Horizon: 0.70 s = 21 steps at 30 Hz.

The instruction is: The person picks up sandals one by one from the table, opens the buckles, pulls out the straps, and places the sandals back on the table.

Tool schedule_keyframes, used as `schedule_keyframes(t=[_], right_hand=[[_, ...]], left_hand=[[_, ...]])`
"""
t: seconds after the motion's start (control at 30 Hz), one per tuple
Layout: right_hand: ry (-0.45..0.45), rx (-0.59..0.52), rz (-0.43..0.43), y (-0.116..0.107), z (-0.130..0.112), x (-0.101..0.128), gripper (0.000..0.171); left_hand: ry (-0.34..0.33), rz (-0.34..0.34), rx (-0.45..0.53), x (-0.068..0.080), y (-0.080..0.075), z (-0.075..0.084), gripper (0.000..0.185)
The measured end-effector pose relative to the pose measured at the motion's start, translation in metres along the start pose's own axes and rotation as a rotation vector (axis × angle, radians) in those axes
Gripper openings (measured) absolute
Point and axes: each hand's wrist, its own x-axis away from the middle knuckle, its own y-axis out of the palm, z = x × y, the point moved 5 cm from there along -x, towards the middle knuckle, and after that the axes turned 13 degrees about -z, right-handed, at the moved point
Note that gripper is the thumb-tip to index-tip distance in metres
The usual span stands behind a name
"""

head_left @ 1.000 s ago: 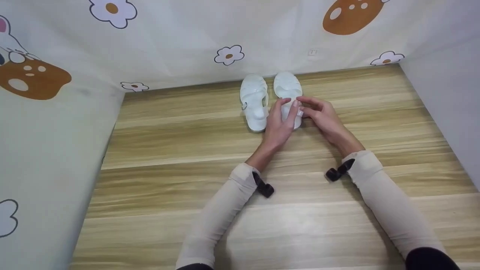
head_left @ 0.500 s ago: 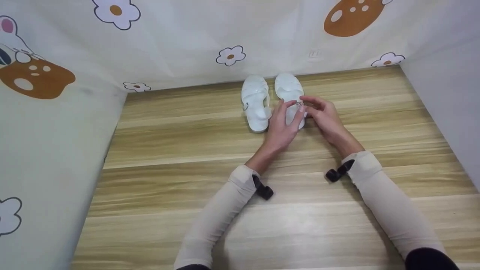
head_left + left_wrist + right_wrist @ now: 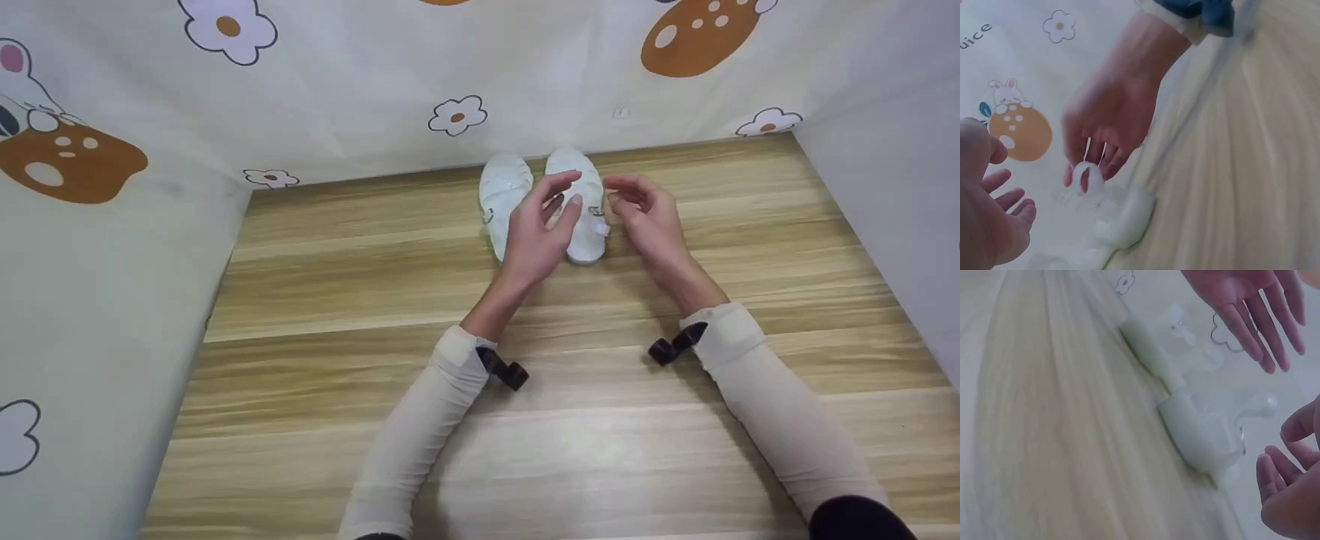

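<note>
Two white sandals stand side by side on the wooden floor by the back wall: the left sandal [image 3: 498, 191] and the right sandal [image 3: 587, 234]. My left hand [image 3: 559, 199] hovers over both with fingers spread and straight, holding nothing. My right hand [image 3: 626, 196] hangs just right of the right sandal, fingers loosely curled and empty. In the left wrist view the right hand [image 3: 1095, 163] has its fingertips close to the raised strap [image 3: 1081, 171] of the sandal [image 3: 1123, 219]. The right wrist view shows the nearer sandal [image 3: 1202, 433] free between the left hand [image 3: 1264, 332] and right hand [image 3: 1286, 461].
A cloth wall [image 3: 360, 90] printed with flowers and brown shapes runs along the back and left side. A plain grey wall [image 3: 885, 195] closes the right. The light wooden floor [image 3: 390, 285] stretches toward me. Black camera mounts [image 3: 506, 369] sit on both wrists.
Both hands have come off the right sandal's strap and lifted. The left hand moved up and left over the sandals with its fingers spread; the right hand drew slightly back.
</note>
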Motion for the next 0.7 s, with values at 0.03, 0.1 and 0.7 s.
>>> schedule_keyframes(t=[0.03,0.1,0.7], right_hand=[[-0.017,0.013,-0.012,0.004,-0.005,0.001,0.034],[-0.054,0.044,-0.035,0.012,-0.013,0.003,0.034],[-0.001,0.124,-0.252,0.094,-0.025,-0.003,0.061]], left_hand=[[0.011,0.014,0.005,0.0,-0.005,0.001,0.031],[0.025,0.04,0.009,0.001,-0.017,0.002,0.031],[-0.083,0.147,-0.068,0.025,-0.094,-0.024,0.031]])
